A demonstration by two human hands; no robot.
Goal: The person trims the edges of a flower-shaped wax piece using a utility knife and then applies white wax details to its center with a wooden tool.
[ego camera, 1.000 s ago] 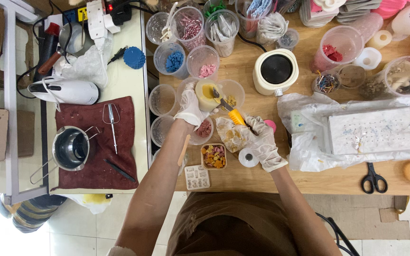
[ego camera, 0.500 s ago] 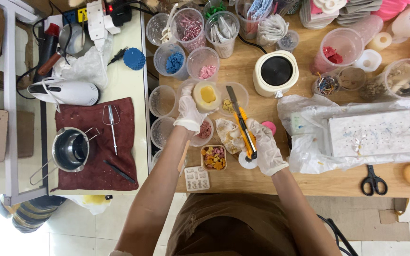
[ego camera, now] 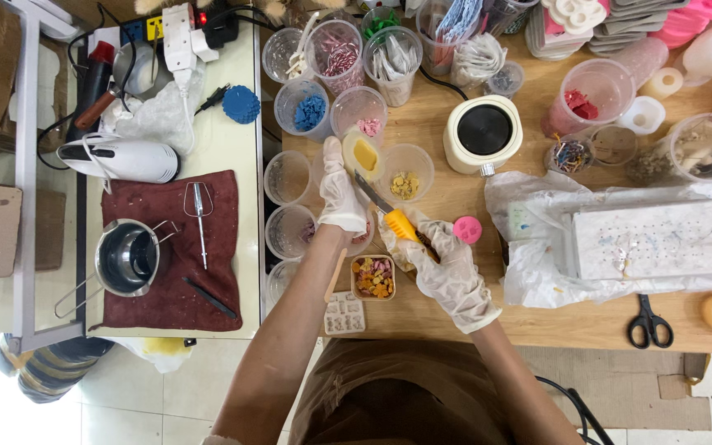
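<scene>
— Trimming, by the look of it: the left hand (ego camera: 341, 194), gloved, pinches a small yellow-and-white block (ego camera: 362, 154) above the clear cups (ego camera: 405, 170) on the wooden table (ego camera: 455, 317).

— And the other?

— The right hand (ego camera: 447, 268) is closed round a yellow-handled knife (ego camera: 389, 212), blade tip touching the block's lower edge.

— So the next move?

— Probably a shallow, steady stroke away from the pinching fingers, with the shavings falling among the cups.
</scene>
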